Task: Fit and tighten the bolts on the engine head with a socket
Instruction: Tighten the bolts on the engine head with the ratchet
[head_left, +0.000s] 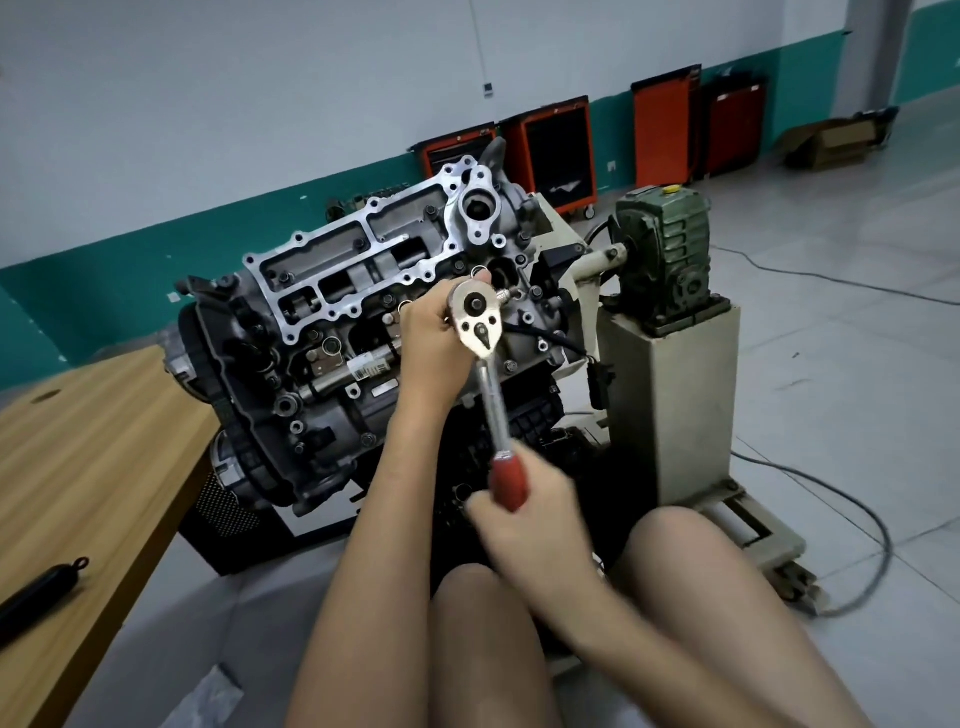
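- A mechanics' workshop, plain and roomy.
- A car engine (332, 332) is mounted on a beige engine stand (670, 395) that has a green gearbox (670, 244).
- Orange and red wheeled tool cabinets (561, 150) line a grey wall (208, 104) with a teal band.
- Loose cables (885, 540) trail across the grey tiled floor (841, 364).
- A wooden counter (93, 457) stands at the left.

Teal-banded wall (156, 249), grey tiled floor (841, 291)

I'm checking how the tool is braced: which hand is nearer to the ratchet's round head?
Left. The left hand holds the ratchet head; the right hand grips the red handle at the other end.
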